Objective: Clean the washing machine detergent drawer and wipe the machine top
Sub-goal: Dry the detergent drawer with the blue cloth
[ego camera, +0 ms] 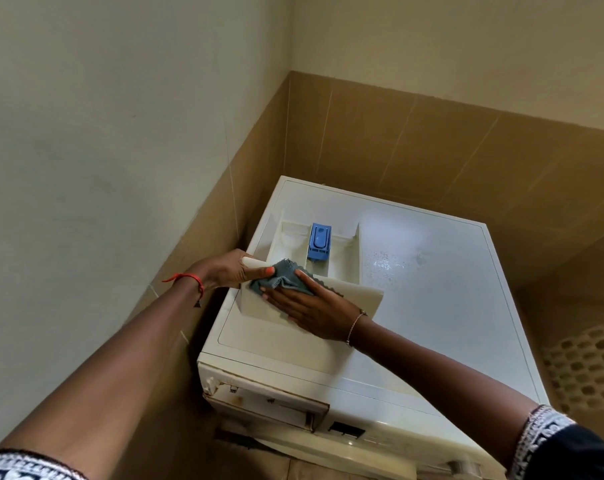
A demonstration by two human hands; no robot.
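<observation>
The detergent drawer [314, 268] has been pulled out of its slot and lies on the washing machine top [432, 306], toward the left rear corner, its front panel facing the person. The empty drawer slot [269, 407] gapes at the machine's front left. The left hand [227, 271] grips the panel's left end, fingers wrapped over the top edge — probably to brace the drawer so it does not slide under the rubbing. The right hand [314, 313] is spread flat, palm pressing a grey-blue cloth [279, 282] against the panel's face; it pins the cloth rather than closing around it. A blue insert [318, 241] sits in the drawer's middle compartment. Water droplets [387, 261] speckle the surface just right of the drawer, so the top seems not yet wiped — that step likely waits until the drawer is done.
</observation>
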